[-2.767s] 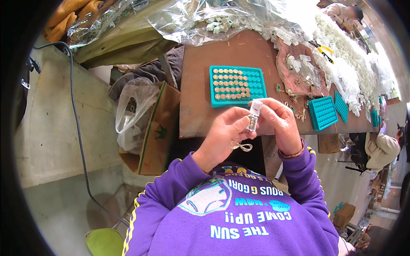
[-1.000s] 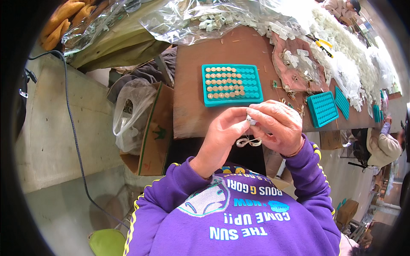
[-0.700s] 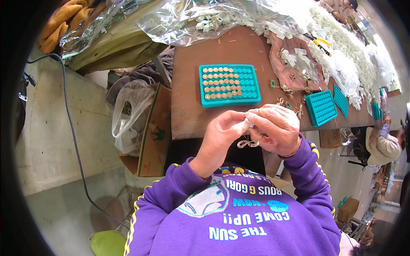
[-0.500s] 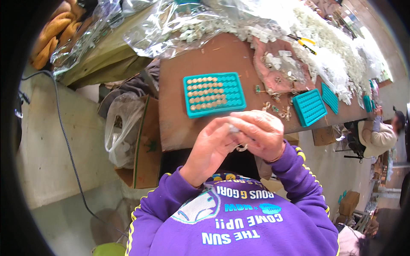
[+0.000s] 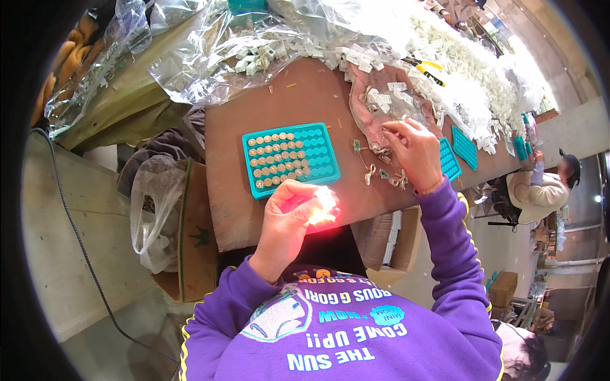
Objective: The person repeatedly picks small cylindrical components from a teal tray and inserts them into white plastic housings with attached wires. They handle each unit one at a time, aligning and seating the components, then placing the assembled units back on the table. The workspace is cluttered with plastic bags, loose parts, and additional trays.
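Observation:
My left hand is closed in front of the table's near edge, gripping a small clear plastic piece that glows bright red. Glare hides its exact kind. Over a pink cloth on the right, my right hand reaches with bent fingers slightly apart; nothing shows between them. Tiny circuit boards with thin wires lie on the table beside that hand. Left of centre sits a teal tray with rows of round button cells, its right-hand pockets bare.
Yellow-handled pliers lie beyond the cloth, by a large heap of clear plastic pieces. Two more teal trays rest at the right edge. A cardboard box with a plastic bag stands left; a person is at far right.
My hands have parted: the right has moved right to the cloth, while the left keeps the plastic piece. Red light now shines from it. The view has shifted slightly.

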### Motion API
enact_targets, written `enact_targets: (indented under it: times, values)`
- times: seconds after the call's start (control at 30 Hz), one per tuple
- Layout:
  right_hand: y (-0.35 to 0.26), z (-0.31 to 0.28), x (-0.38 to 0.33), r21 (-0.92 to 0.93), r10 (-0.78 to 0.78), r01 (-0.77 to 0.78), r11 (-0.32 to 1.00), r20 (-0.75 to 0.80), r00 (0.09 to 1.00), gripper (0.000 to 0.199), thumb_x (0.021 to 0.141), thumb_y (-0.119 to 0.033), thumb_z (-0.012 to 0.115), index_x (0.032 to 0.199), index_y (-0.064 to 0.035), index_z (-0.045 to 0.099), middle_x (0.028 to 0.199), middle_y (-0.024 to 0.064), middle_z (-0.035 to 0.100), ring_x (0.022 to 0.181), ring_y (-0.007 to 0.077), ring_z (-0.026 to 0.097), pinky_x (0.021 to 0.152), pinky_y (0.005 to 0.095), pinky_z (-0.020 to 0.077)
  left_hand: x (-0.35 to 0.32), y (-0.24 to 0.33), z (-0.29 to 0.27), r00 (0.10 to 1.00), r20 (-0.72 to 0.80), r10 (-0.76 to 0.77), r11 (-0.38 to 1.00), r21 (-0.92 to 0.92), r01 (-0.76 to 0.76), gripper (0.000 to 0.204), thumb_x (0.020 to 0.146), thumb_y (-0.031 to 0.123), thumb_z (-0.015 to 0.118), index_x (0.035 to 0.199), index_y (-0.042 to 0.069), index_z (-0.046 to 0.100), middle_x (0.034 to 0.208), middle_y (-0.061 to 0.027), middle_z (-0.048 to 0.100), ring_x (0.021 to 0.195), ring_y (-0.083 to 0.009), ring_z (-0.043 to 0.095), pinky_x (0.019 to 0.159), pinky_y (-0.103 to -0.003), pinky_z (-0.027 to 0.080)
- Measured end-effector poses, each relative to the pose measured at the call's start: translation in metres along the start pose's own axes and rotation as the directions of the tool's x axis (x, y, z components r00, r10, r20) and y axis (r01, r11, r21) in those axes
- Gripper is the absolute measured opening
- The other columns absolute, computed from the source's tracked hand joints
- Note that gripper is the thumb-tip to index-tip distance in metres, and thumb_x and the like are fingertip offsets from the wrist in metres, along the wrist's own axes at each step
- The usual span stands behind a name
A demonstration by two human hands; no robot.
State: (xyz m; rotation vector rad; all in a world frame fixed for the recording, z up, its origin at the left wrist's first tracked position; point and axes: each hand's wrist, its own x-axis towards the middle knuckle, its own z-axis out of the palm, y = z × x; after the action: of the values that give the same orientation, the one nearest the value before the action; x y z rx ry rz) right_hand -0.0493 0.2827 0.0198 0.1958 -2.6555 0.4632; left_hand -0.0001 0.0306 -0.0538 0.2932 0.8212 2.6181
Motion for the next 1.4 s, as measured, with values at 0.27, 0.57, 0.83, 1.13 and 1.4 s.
enact_targets:
  times: [0.27,0.57,0.83,1.13,1.4]
  values:
    - [0.021,0.03,0.031,0.081,0.008,-0.023,0.996,0.183,0.983,0.013,0.079,-0.008,0.07,0.091,-0.0053,0.071,0.078,0.0103,0.064,0.07,0.0248,0.065,0.066,0.0334,0.0515,0.0,0.008,0.005,0.999,0.006,-0.053,0.987,-0.149,0.054,0.013,0.089,-0.002,0.064,0.099,0.002,0.058,0.102,-0.0142,0.067,0.099,-0.0232,0.066,0.088,-0.037,0.054]
    - [-0.034,-0.002,0.0,0.728,0.224,-0.535,0.428,0.488,0.844,0.012,0.087,-0.002,0.067,0.098,0.0019,0.067,0.086,0.0075,0.07,0.072,0.0099,0.063,0.067,0.0228,0.0507,0.001,0.007,0.004,0.996,0.02,-0.09,0.992,-0.085,0.091,0.012,0.091,0.0,0.061,0.1,0.004,0.055,0.102,-0.0145,0.063,0.1,-0.0275,0.065,0.089,-0.041,0.052]
    - [-0.077,-0.005,-0.023,0.859,-0.03,-0.415,0.3,0.443,0.896,0.005,0.088,0.003,0.064,0.093,0.0029,0.064,0.091,0.0082,0.067,0.084,0.0116,0.063,0.075,0.0249,0.0507,0.0,0.008,0.005,0.995,0.01,-0.096,0.993,-0.074,0.097,0.01,0.093,0.005,0.061,0.103,0.004,0.057,0.104,-0.012,0.064,0.098,-0.0233,0.065,0.087,-0.038,0.053]
    - [-0.091,0.002,-0.038,0.703,-0.115,-0.034,0.71,0.163,0.98,0.011,0.075,0.003,0.071,0.084,0.0005,0.066,0.084,0.0083,0.063,0.079,0.0164,0.062,0.069,0.0277,0.0511,-0.002,0.009,0.003,0.994,0.035,-0.102,0.992,-0.071,0.104,0.018,0.094,0.012,0.062,0.108,0.002,0.056,0.104,-0.0114,0.064,0.098,-0.0233,0.067,0.088,-0.04,0.056]
    - [-0.096,0.003,-0.043,0.597,-0.147,0.079,0.798,0.067,0.987,0.012,0.076,0.004,0.069,0.085,0.0003,0.064,0.084,0.0101,0.063,0.073,0.0216,0.064,0.064,0.029,0.0513,-0.002,0.008,0.004,0.996,0.001,-0.092,0.992,-0.086,0.092,0.017,0.094,0.008,0.061,0.109,-0.001,0.061,0.101,-0.0117,0.067,0.091,-0.0211,0.067,0.084,-0.035,0.055]
